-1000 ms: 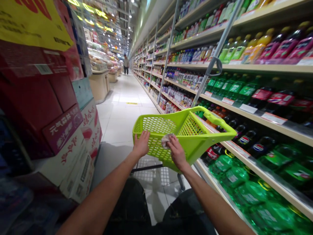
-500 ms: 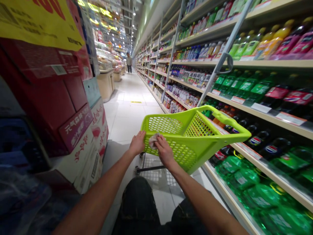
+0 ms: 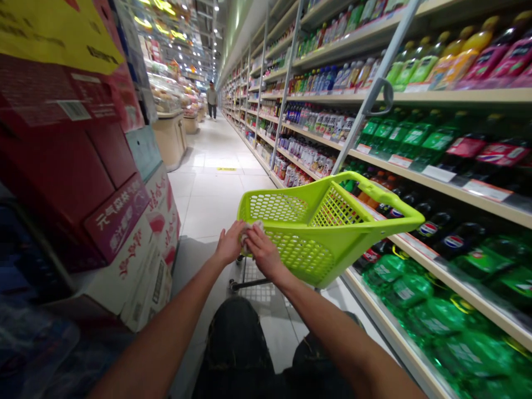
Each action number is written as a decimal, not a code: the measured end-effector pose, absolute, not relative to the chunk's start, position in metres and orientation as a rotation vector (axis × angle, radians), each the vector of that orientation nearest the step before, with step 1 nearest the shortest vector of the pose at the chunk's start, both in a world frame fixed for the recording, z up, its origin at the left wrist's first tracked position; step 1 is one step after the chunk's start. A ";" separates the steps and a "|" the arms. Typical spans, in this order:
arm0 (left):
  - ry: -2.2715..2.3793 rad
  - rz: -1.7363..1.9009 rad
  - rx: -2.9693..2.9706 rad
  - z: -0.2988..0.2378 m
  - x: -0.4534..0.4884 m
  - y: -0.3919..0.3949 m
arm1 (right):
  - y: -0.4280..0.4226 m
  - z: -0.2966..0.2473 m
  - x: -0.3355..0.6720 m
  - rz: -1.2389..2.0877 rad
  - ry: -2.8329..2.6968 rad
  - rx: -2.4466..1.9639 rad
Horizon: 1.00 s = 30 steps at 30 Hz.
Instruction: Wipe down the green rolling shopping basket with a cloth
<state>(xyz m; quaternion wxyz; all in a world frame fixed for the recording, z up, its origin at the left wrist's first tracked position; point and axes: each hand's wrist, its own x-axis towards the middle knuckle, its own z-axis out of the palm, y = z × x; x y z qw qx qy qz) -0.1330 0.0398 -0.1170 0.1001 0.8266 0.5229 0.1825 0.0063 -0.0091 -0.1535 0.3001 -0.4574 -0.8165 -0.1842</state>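
Closer together than before, the left hand and right hand now meet at a crumpled pale cloth, which lies against the near end of a lime-green plastic basket. The fingers of both hands rest on or around it, but whether they pinch it cannot be told. The basket sits on a wheeled metal frame above the tiled floor. Green soda bottles and Pepsi bottles fill the shelves on the right, cardboard cartons stack on the left, and a shopper stands far down the aisle.
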 end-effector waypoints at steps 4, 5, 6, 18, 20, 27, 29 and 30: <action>1.547 0.485 2.504 -0.116 -0.131 0.035 | 0.002 -0.135 0.018 -0.485 -2.146 -1.307; 1.551 0.466 2.526 -0.116 -0.131 0.033 | 0.002 -0.132 0.025 -0.490 -2.131 -1.343; 1.559 0.455 2.548 -0.117 -0.131 0.032 | 0.000 -0.128 0.036 -0.502 -2.107 -1.387; 1.625 0.507 2.674 -0.104 -0.077 0.010 | -0.060 -0.073 0.188 -0.656 -1.867 -1.819; 1.595 0.496 2.691 -0.101 -0.063 0.006 | -0.050 -0.083 0.167 -0.645 -1.983 -1.744; 1.564 0.485 2.768 -0.101 -0.066 0.010 | -0.075 -0.039 0.244 -0.762 -1.896 -1.923; 1.602 0.478 2.746 -0.101 -0.063 0.010 | -0.097 -0.016 0.288 -0.847 -1.743 -2.023; 1.614 0.472 2.737 -0.099 -0.061 0.009 | -0.106 -0.008 0.304 -0.882 -1.657 -2.068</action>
